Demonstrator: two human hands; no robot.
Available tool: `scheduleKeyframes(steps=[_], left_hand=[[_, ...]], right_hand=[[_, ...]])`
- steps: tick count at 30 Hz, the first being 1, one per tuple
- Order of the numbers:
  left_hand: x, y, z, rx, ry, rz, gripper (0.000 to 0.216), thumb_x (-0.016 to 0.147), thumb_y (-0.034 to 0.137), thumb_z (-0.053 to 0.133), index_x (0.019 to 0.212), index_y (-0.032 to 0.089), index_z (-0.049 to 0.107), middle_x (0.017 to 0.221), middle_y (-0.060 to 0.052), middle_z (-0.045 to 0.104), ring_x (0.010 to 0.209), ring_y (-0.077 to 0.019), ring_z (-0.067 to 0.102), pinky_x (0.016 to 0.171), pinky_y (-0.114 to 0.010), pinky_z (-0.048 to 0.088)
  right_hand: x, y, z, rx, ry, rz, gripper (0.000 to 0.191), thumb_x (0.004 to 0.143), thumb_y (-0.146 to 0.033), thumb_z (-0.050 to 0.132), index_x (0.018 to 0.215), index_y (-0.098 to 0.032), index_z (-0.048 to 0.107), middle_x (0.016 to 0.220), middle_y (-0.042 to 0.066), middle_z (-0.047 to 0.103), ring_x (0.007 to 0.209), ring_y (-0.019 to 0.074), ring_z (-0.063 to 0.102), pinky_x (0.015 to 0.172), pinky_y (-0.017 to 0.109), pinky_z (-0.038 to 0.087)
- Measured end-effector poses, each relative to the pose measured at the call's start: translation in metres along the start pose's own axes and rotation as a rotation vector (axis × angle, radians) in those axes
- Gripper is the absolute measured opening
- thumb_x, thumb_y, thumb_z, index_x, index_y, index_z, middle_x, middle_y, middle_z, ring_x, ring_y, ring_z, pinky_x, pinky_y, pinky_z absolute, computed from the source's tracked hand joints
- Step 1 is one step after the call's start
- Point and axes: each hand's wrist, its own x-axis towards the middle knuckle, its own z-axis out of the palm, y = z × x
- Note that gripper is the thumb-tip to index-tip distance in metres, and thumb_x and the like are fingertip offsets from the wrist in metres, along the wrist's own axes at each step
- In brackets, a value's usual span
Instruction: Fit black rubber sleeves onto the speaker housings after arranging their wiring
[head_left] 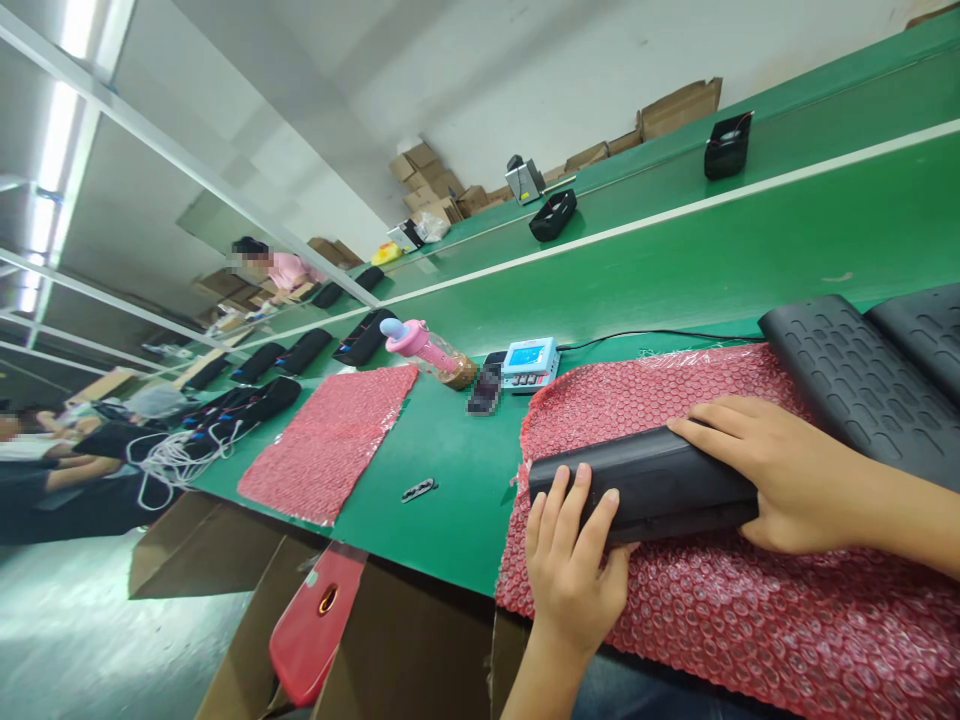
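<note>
A long black plastic casing [652, 478] with a smooth rounded top lies on a sheet of red bubble wrap [750, 610]. My left hand [574, 560] grips its left end, fingers over the top and thumb at the near side. Across its right end, my right hand [787, 475] is closed around it, the thumb at the near lower edge. The underside of the casing is hidden. Right behind my right hand sits a larger black casing [847, 385] with a scale-like dimpled surface, and a similar casing [922, 335] stands beside it.
Beyond the wrap are a blue-screened device [529, 362] with a cable, a phone [486, 385] and a pink-topped bottle [431, 355]. A small grey strip part [418, 490] lies on the green table [450, 530]. Farther left are another bubble-wrap sheet [330, 440], white cables [180, 455] and co-workers.
</note>
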Motion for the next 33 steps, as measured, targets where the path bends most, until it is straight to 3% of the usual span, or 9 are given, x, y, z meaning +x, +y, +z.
scheduleKeyframes(steps=[33], left_hand=[[0.0003,0.0006,0.0003,0.002,-0.001,-0.002,0.032,0.075,0.017,0.062,0.107,0.017,0.059,0.121,-0.017,0.056,0.121,-0.0302,0.046,0.097,-0.045,0.034]], right_hand=[[-0.0001,-0.0007,-0.0011,0.012,-0.015,0.005,0.081,0.047,-0.016,0.059,0.126,-0.008,0.044,0.108,0.016,0.051,0.092,0.0291,0.047,0.084,0.046,0.042]])
